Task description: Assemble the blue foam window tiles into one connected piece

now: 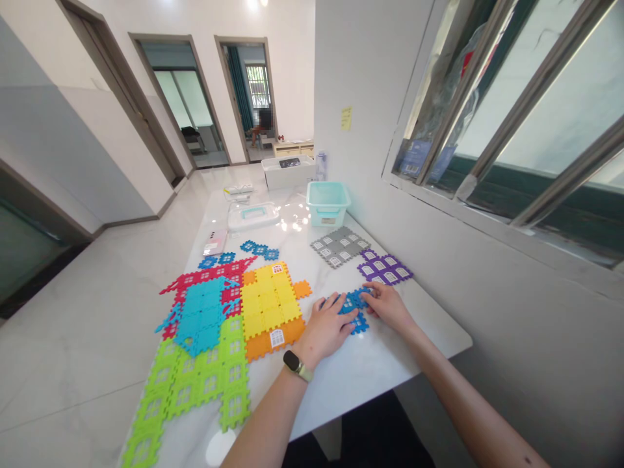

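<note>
While the left hand and right hand press, spread, on the blue plastic tile, uneven force could slide it toward the white tabletop's edge.

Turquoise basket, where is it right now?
Head view: the turquoise basket sits at the far end of the marble table by the right wall, beyond the gray tile panel, right of the clear box.

The interlocking tiles show window patterns in blue, purple, grey, yellow, orange, red, cyan and lime green.
</note>
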### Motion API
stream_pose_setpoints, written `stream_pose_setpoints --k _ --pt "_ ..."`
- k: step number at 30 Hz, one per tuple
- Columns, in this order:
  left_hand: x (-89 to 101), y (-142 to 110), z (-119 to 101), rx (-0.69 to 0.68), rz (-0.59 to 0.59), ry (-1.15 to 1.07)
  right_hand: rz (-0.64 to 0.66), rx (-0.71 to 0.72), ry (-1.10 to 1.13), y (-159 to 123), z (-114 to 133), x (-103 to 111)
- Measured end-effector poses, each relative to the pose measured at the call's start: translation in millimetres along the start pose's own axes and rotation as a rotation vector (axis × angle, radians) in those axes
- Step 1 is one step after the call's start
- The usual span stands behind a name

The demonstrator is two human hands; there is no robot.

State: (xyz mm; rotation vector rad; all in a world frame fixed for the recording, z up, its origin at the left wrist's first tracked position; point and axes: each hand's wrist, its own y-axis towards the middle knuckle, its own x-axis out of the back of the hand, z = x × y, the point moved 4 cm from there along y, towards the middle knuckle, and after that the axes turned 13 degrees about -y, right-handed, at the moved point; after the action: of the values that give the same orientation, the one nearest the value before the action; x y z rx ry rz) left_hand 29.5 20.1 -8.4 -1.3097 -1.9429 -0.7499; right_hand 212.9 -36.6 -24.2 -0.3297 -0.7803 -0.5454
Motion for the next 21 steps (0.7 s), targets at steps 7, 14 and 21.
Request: stream_pose_setpoints --k 7,14,21 --pt "-1.4 0.3 -0.4 0.018 0.002 -0.006 -0.107 0.144 -0.244 -2.0 5.8 4.9" --pt "-1.8 0.5 -2.1 0.013 -0.028 -0.018 -0.142 0.216 -0.466 -2.6 3.2 -0.8" --pt "3.8 0.0 -11.7 -0.015 -0.153 0.007 -0.046 0.336 -0.498 0.3 6.9 -0.2"
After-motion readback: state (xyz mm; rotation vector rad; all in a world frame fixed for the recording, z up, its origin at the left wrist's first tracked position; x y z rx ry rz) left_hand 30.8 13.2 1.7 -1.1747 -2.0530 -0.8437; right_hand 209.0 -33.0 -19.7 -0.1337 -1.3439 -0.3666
